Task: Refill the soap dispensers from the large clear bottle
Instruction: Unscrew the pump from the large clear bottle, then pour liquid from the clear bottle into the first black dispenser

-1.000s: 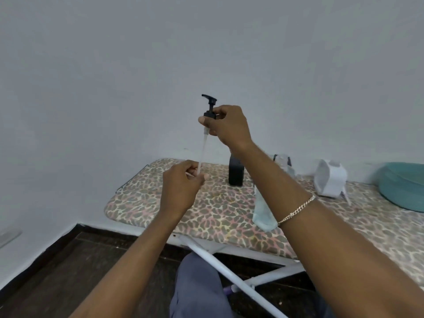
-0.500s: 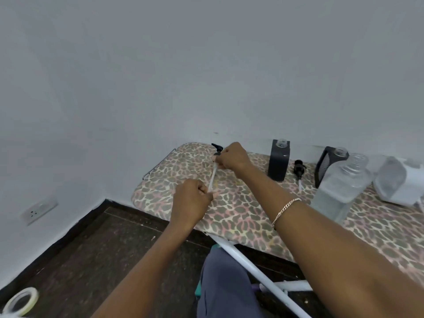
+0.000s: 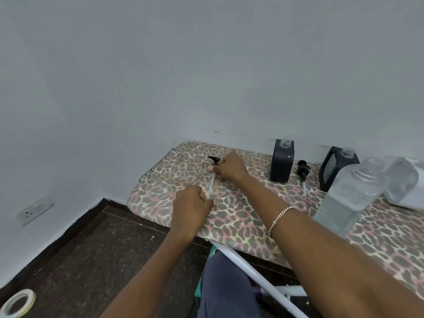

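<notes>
My right hand (image 3: 230,167) grips the black head of a pump (image 3: 213,159) low over the leopard-print ironing board (image 3: 229,221). My left hand (image 3: 191,206) pinches the lower end of its clear tube (image 3: 211,185). Two black dispensers stand uncapped near the wall, one (image 3: 281,165) in the middle and one (image 3: 337,167) tilted further right. A second pump (image 3: 302,172) lies between them. The large clear bottle (image 3: 351,196) stands open at the right, partly filled with clear liquid.
A white object (image 3: 406,182) lies on the board behind the bottle. The board's white metal legs (image 3: 259,276) cross under it by my knee. A tape roll (image 3: 17,302) lies on the dark floor at lower left, and a wall socket (image 3: 34,211) sits low on the left wall.
Both hands lowered the pump from head height down to the board, tilting it nearly flat. My view dropped too, bringing the bottle and both dispensers into sight.
</notes>
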`<state>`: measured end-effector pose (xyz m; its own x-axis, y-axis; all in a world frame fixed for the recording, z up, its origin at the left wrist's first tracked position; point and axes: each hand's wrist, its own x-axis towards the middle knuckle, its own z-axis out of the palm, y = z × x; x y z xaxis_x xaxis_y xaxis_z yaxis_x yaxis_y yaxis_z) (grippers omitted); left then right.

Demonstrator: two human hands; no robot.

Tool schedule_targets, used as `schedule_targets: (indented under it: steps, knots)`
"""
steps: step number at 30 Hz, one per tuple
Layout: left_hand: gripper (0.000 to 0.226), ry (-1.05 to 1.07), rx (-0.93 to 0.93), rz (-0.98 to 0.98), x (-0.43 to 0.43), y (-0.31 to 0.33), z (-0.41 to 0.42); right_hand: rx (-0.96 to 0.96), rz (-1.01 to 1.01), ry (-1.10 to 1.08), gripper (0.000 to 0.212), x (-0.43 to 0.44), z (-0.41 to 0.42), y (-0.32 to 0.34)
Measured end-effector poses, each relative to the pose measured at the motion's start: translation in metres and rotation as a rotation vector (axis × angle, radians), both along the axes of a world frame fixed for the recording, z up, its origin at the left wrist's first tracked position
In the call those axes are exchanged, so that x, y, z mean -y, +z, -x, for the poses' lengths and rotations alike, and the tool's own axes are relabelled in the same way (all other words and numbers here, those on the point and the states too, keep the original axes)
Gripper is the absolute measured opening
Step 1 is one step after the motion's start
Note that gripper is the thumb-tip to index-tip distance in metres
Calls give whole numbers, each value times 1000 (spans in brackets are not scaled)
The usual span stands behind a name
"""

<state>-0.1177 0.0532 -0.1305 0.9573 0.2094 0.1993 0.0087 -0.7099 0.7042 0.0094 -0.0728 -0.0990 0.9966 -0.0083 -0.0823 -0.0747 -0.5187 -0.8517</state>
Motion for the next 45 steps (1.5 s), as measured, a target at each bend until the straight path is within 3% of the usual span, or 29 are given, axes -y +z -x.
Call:
schedule_targets:
  steps: [7, 11, 12, 15, 16, 18, 27, 32, 36, 41, 43, 45]
  knots:
    - [32, 28, 28, -39, 0, 0, 3, 52, 117, 17, 52, 13, 24, 12]
    - [32, 56, 114, -155, 3, 12, 11, 203, 204, 38, 58, 19, 48, 32]
    - [30, 56, 143, -165, 2, 14, 11, 274, 217, 54, 56, 19, 56, 37]
    - [28, 24, 248, -158, 9, 26, 11, 380, 234, 56, 22, 24, 80, 61]
    - [28, -30, 314, -147, 33, 37, 28, 442, 236, 20, 40, 51, 109, 77]
    - [29, -119, 388, -139, 62, 49, 49, 574, 196, -17, 53, 83, 144, 99]
    - [55, -378, 395, 27, 128, 67, 75, 884, 27, -265, 35, 166, 234, 126]
    - [81, -457, 303, 84, 167, 57, 87, 779, -122, -380, 43, 221, 260, 99]
    - [90, -468, 250, 115, 188, 46, 89, 618, -169, -366, 65, 246, 260, 61]
    - [75, -482, 232, 191, 204, 33, 87, 434, -33, -234, 110, 248, 250, 20]
    - [65, -478, 247, 210, 209, 30, 84, 410, -19, -198, 110, 246, 246, 11]
    - [60, -470, 259, 218, 211, 28, 81, 418, -33, -183, 97, 242, 244, 8]
